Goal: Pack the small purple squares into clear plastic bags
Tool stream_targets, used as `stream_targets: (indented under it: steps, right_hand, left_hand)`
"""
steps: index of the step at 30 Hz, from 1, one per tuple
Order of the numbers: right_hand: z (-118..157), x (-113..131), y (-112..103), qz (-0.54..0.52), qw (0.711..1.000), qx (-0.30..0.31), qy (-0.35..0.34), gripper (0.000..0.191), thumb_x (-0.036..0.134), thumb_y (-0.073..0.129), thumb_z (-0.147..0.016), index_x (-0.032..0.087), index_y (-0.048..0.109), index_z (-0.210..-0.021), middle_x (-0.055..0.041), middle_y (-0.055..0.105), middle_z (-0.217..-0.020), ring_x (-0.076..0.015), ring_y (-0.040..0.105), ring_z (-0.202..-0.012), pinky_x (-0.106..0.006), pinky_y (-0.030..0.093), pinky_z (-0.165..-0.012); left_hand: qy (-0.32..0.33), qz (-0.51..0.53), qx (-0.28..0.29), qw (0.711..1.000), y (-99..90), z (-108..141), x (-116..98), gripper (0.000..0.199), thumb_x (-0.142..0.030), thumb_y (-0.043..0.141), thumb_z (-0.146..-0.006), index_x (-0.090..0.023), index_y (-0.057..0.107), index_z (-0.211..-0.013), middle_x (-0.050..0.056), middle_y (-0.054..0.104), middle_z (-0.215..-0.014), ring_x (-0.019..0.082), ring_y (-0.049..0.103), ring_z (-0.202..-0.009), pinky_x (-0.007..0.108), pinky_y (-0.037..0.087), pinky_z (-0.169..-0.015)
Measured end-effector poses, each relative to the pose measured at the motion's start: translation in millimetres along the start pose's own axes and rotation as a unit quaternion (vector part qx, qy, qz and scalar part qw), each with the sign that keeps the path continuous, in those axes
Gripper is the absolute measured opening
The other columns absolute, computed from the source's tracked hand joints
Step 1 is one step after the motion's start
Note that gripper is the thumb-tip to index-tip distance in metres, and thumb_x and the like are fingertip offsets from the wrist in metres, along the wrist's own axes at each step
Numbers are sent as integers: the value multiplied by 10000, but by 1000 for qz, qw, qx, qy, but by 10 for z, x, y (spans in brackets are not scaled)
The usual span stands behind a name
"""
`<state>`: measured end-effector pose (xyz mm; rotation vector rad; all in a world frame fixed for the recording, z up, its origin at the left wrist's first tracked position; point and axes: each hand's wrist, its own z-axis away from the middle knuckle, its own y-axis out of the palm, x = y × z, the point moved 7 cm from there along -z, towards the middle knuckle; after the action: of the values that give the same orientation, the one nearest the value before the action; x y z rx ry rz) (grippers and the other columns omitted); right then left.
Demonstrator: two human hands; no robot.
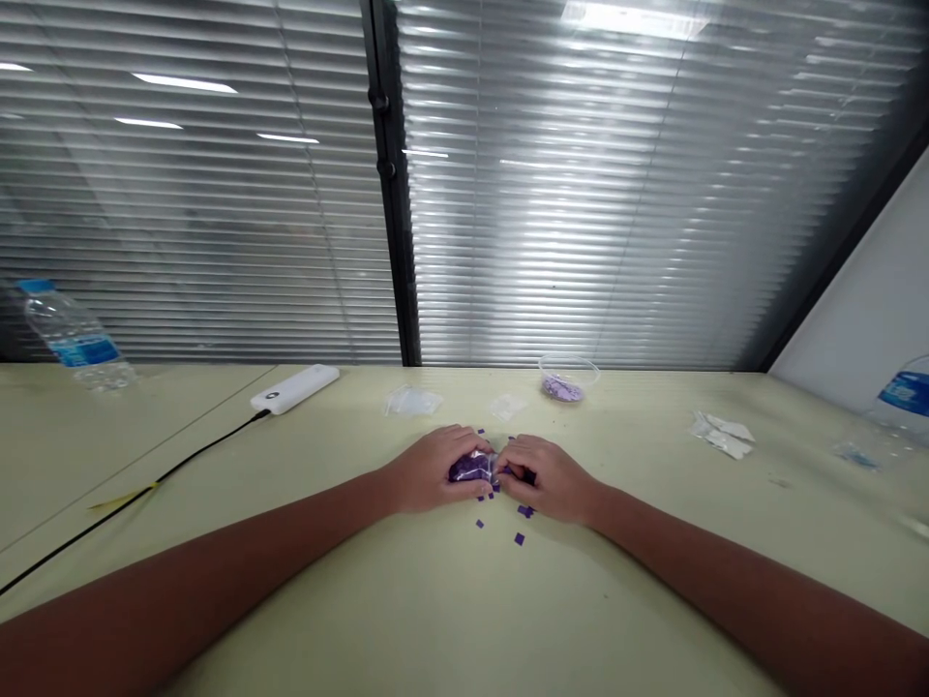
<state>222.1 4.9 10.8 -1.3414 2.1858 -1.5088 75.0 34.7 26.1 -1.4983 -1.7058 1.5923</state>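
Note:
A small clear bag filled with dark purple pieces lies on the table in front of me. My left hand is wrapped round its left side, thumb below and fingers above. At the bag's right end my right hand is closed with bent fingers, and dark purple pieces show at its fingertips; whether it grips the bag's edge or the pieces cannot be told. Small purple squares are scattered on the table around and below both hands.
Behind the hands are clear plastic bags and a round clear container with light purple pieces. A white power bank with a black cable lies left. White crumpled pieces lie right. Water bottles stand at both sides.

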Motion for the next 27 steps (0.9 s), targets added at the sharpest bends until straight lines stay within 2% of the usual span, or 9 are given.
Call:
stream_targets:
  steps: [27]
  right_hand:
    - [-1,1,-8,0,1000,10,6,58,168,636,-925,216,667,-916,18,570,-706,-154,539,-719,-275,406,-707]
  left_hand:
    - [-1,-7,7,1000,-12,-25,-28,405,-542,664,-936,-247,636,-1212,55,686,-1073,249,601,-1016,337,450,-858]
